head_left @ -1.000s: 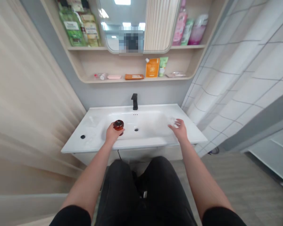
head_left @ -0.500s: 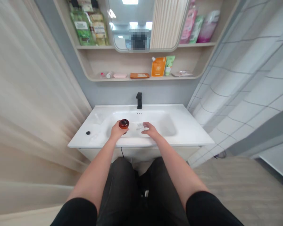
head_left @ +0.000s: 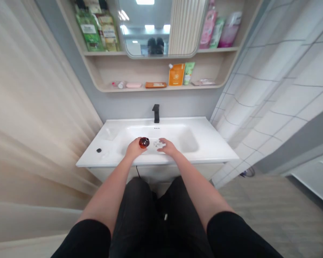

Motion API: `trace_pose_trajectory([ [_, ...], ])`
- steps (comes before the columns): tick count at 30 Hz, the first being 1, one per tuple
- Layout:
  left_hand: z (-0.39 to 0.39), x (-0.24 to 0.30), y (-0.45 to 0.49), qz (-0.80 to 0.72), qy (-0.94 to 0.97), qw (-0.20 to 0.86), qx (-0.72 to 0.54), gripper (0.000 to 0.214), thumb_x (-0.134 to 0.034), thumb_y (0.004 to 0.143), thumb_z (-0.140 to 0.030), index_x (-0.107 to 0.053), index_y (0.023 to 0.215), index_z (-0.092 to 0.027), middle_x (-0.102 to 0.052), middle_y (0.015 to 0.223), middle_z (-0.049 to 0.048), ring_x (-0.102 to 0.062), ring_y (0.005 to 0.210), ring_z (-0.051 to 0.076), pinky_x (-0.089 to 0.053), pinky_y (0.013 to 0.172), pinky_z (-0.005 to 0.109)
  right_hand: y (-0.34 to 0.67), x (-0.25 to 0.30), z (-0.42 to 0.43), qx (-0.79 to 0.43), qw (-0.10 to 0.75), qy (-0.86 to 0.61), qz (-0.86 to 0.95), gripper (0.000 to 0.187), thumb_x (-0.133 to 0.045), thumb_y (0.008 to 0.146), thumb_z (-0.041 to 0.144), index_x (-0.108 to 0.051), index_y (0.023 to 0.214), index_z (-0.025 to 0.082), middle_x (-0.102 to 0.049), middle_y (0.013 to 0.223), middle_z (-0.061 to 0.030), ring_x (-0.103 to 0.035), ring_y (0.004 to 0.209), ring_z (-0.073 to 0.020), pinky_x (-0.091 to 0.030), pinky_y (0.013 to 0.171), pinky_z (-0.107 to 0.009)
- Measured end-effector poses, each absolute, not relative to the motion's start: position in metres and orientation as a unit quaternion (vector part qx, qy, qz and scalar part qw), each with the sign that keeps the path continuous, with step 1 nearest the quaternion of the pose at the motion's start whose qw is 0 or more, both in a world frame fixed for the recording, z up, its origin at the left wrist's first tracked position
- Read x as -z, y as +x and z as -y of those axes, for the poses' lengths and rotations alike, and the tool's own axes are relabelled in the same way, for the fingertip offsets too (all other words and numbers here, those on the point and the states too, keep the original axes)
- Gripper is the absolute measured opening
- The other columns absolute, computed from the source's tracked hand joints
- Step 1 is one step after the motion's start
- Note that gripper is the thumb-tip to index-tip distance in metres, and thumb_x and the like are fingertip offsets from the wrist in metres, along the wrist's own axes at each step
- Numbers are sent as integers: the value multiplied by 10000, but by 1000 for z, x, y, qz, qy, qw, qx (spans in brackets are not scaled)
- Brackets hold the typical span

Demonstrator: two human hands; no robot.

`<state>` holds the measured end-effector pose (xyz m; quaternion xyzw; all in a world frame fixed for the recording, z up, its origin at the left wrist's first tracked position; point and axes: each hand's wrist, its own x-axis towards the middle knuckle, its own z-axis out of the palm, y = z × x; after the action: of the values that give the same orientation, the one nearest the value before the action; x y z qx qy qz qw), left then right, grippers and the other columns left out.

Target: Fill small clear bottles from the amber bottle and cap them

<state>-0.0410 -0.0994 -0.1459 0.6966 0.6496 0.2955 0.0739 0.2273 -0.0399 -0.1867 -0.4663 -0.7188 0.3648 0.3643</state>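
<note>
two bare hands over a white ceramic washbasin [head_left: 204,152], seen from the head-worn view. the left hand [head_left: 134,149] holds a round amber glass jar with a dark top [head_left: 144,142] above the middle of the bowl, near the front edge. its fingers [head_left: 138,144] curl together around the lower side of the jar, clamping it, with the top left showing. the right hand [head_left: 168,147] lies just beside the left, its fingertips [head_left: 161,145] bunched toward a small translucent piece [head_left: 157,144]; whether they pinch it or only touch it cannot be told, and what the piece is stays unclear. a matte black faucet [head_left: 156,113] stands behind the bowl, and a small black knob [head_left: 98,150] sits on the counter to the left. risks: a loose or damp grip could let the smooth jar slip and strike the hard basin, chipping or breaking the glass. with the hands this close, a knock from the right hand could also tip the jar. the light translucent piece could drop from the fingertips and slide down the curved bowl, where it would be hard to pick up.
</note>
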Motion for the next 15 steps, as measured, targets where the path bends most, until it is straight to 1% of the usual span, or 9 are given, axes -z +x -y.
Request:
trace_pose_trajectory([
  [4, 105, 142, -35, -637, 729, 39, -246, 674, -906, 768, -345, -642, 1375, -219, -757, 1318, 120, -728, 1185, 320, -556, 1010, 381, 228, 184, 41, -366, 357, -470, 720, 806, -984, 649, 229, -681, 1396, 248, -761, 1293, -92, -735, 1169, -274, -609, 1018, -417],
  [10, 111, 134, -31, -654, 729, 4, -204, 624, -865, 801, -352, -646, 1377, -255, -754, 1309, 103, -717, 1174, 316, -540, 973, 382, 227, 180, 45, -366, 339, -457, 736, 816, -990, 659, 220, -681, 1414, 236, -774, 1281, -106, -754, 1128, -264, -608, 1014, -407],
  [15, 113, 130, -28, -654, 736, -23, -173, 619, -838, 825, -378, -645, 1402, -263, -752, 1297, 113, -709, 1172, 331, -505, 1007, 416, 226, 178, 47, -360, 327, -462, 742, 813, -994, 680, 244, -679, 1429, 221, -788, 1243, -110, -761, 1123, -268, -604, 1030, -412],
])
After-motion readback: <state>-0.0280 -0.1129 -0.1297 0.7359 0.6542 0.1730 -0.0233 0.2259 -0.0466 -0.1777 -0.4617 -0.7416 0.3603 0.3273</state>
